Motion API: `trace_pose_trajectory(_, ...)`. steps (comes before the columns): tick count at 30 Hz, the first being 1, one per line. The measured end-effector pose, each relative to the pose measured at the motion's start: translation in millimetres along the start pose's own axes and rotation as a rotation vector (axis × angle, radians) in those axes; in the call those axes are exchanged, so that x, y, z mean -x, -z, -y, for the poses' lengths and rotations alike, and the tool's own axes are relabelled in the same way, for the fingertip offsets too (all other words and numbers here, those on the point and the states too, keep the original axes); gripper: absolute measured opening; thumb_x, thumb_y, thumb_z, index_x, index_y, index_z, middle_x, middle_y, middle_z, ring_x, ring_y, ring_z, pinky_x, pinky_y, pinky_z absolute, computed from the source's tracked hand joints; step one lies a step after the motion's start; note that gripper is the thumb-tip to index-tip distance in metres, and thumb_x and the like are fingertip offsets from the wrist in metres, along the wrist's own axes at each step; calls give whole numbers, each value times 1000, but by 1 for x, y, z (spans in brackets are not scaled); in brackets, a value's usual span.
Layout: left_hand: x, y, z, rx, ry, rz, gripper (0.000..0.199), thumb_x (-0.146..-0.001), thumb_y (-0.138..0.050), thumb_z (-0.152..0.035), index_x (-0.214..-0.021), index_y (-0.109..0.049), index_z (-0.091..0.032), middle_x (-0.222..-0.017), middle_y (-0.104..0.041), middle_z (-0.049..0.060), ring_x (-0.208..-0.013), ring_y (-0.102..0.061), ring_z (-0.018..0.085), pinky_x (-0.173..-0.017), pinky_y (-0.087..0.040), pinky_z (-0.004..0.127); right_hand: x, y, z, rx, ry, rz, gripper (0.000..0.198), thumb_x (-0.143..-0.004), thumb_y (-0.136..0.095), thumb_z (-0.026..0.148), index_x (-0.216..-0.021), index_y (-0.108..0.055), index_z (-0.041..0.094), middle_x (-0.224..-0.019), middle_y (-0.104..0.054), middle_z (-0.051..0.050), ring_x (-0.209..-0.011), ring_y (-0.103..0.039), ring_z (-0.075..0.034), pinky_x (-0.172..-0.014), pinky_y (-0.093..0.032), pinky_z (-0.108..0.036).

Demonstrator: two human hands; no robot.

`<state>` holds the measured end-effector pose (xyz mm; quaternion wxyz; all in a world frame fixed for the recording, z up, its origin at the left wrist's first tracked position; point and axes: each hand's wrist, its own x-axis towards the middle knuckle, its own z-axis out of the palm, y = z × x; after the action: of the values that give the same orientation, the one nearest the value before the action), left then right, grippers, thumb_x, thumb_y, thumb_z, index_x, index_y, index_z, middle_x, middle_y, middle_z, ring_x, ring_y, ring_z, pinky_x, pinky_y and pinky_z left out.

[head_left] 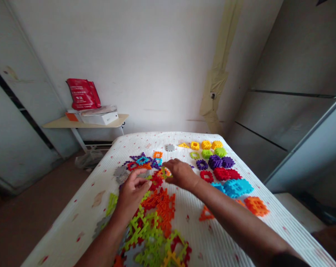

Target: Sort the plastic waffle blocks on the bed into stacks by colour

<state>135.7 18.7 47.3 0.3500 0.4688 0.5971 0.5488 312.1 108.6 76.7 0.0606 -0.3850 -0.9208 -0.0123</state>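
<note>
My left hand (134,187) hovers over the loose pile of plastic interlocking tiles, thumb and fingers apart with nothing visible between them. Over the pile's far right part, my right hand (181,173) reaches down with its fingers and thumb spread around a lime tile (165,172) among orange ones; whether it touches them is unclear. Red tiles (156,181) lie between the two hands. Nearer to me are orange tiles (165,209) and lime tiles (149,231). Purple, blue and grey tiles (120,173) lie beyond my left hand.
Along the bed's right side stand sorted stacks: yellow (206,145), lime (220,152), purple (215,161), red (226,174), blue (238,188) and orange (256,206). A lone grey tile (170,148) lies at the far end. A side table (56,123) bears a red bag (83,94).
</note>
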Motion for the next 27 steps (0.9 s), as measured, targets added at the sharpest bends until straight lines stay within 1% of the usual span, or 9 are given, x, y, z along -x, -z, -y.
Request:
trace_pose_trajectory(1,1,6,-1,-18,-33,-27,49,-63,-66,-38,-106,-54,-18,-69,-64,-2,-60,-57,13,-58,-44,24,-6,4,-16,53,-102,35,46,-79,-62,33,-123,-51,25,-116,-60,-6,-107,-54,-21,-82,-46,-29)
trace_pose_trajectory(2,2,13,-1,-31,-63,-70,47,-64,-66,-39,-105,-55,-18,-72,-64,-1,-63,-58,14,-60,-45,25,-11,7,-34,90,-186,57,46,-79,-62,31,-124,-51,24,-117,-60,-8,-108,-54,-22,-83,-47,-31)
trace_pose_trajectory(5,4,39,3,-51,-130,-270,42,-64,-68,-40,-99,-60,-19,-78,-65,0,-71,-60,15,-67,-46,25,-28,12,-87,152,-342,122,44,-80,-62,25,-123,-53,17,-115,-60,-13,-105,-57,-26,-83,-47,-36)
trace_pose_trajectory(8,5,61,14,-48,-146,-493,39,-62,-71,-39,-96,-63,-21,-81,-65,0,-73,-59,14,-67,-45,24,-39,7,-126,187,-432,217,39,-84,-61,29,-119,-54,15,-115,-59,-12,-101,-58,-25,-83,-49,-40)
trace_pose_trajectory(11,5,72,25,-21,-100,-623,38,-61,-72,-37,-96,-65,-22,-84,-65,-1,-72,-58,13,-65,-45,23,-46,-2,-144,199,-448,306,33,-90,-55,33,-118,-53,17,-118,-55,-8,-100,-57,-21,-83,-49,-42)
trace_pose_trajectory(14,5,73,30,-8,-80,-641,37,-59,-73,-36,-93,-66,-20,-82,-65,0,-73,-59,14,-64,-45,23,-53,-10,-149,207,-440,373,32,-90,-54,33,-118,-53,17,-118,-55,-8,-100,-57,-21,-83,-50,-42)
trace_pose_trajectory(18,4,72,31,-31,-76,-621,38,-61,-72,-37,-94,-66,-20,-82,-65,0,-67,-57,13,-54,-43,21,-58,-19,-153,223,-441,430,32,-90,-55,33,-117,-53,17,-118,-55,-8,-100,-57,-21,-82,-50,-41)
trace_pose_trajectory(20,4,72,32,-39,-71,-620,38,-62,-72,-37,-95,-66,-20,-81,-65,0,-66,-57,13,-52,-42,21,-58,-22,-155,233,-440,442,32,-90,-55,33,-118,-53,17,-118,-55,-8,-99,-57,-21,-82,-50,-41)
trace_pose_trajectory(27,5,71,32,-19,-113,-578,31,-65,-70,-35,-92,-64,-20,-83,-64,0,-74,-59,14,-69,-47,24,-55,-30,-159,251,-420,433,32,-90,-55,33,-118,-53,17,-117,-55,-8,-99,-57,-21,-82,-50,-41)
